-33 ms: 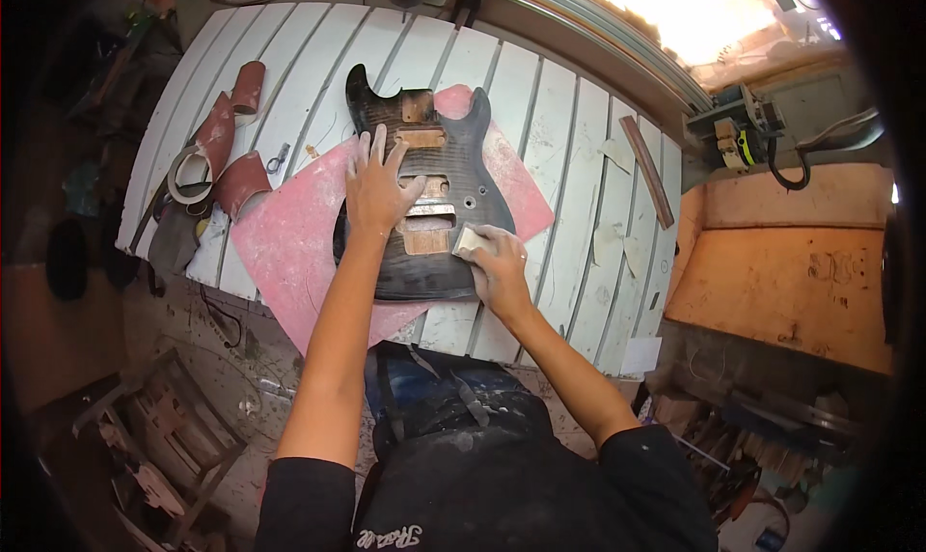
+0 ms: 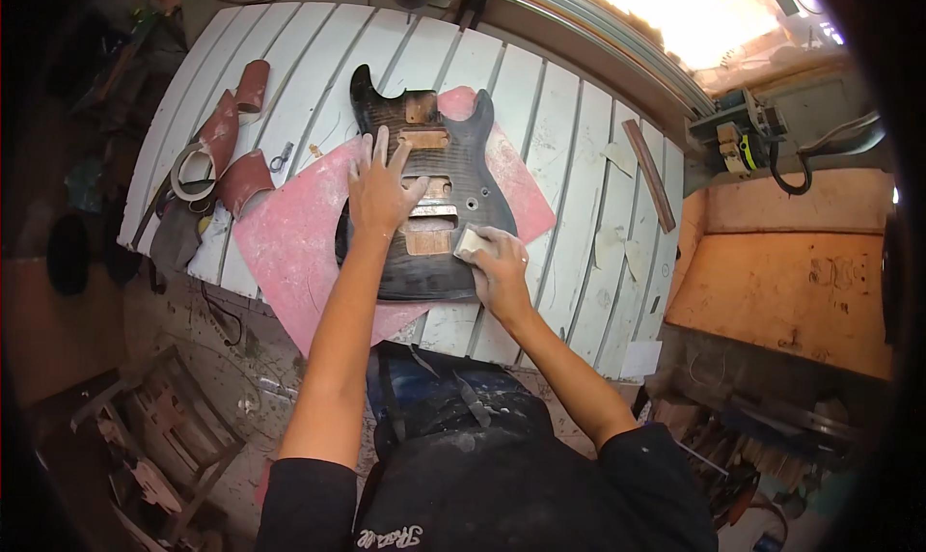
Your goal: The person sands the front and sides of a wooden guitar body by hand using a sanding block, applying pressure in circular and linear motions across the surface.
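A dark, dusty guitar body (image 2: 482, 156) with several routed cavities lies on a pink sheet (image 2: 289, 214) atop the slatted table. My left hand (image 2: 386, 190) rests spread on the upper left of the body, holding nothing. Lower down at the right, my right hand (image 2: 502, 267) is closed around a pale rectangular block (image 2: 466, 244), pressed against the body's surface near the right edge.
Rust-red curved pieces (image 2: 246, 176), rings and cloth lie on the white slatted table (image 2: 559, 262) at left; a brown strip (image 2: 648, 176) and paper scraps lie at right. A rail (image 2: 579, 26) runs behind. An orange wooden tray (image 2: 762, 282) stands right; dark clutter sits below.
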`<move>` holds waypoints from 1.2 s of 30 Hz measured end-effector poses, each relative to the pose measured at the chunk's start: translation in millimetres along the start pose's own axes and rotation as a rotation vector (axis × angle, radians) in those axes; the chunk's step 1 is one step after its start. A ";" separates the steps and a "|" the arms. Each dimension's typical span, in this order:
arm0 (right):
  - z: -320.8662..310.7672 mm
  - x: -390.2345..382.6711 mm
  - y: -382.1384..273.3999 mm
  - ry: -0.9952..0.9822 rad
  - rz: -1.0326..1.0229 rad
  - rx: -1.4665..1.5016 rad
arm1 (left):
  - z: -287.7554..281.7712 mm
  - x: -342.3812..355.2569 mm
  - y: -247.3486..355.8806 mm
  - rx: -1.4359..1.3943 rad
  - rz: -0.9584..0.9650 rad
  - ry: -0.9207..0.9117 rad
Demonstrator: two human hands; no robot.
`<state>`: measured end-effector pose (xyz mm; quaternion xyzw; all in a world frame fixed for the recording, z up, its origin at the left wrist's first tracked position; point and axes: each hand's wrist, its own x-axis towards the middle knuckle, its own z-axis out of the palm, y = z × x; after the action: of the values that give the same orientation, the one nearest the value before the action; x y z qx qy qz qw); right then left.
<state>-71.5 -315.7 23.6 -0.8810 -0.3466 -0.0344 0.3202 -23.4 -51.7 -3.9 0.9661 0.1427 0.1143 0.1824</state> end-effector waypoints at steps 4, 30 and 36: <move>-5.8 -35.4 -5.2 -0.054 -0.046 0.015 | -1.6 -9.7 12.2 0.035 -0.093 -0.004; 12.6 3.0 3.1 0.000 -0.134 -0.020 | -2.8 -4.7 11.1 -0.018 -0.093 0.049; 8.6 -43.4 -2.5 -0.081 -0.150 -0.004 | -1.9 -9.0 5.6 -0.019 -0.077 0.049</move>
<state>-107.4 -334.8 5.9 -0.8538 -0.4243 -0.0233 0.3007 -31.0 -59.0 -1.6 0.9550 0.1831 0.1320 0.1923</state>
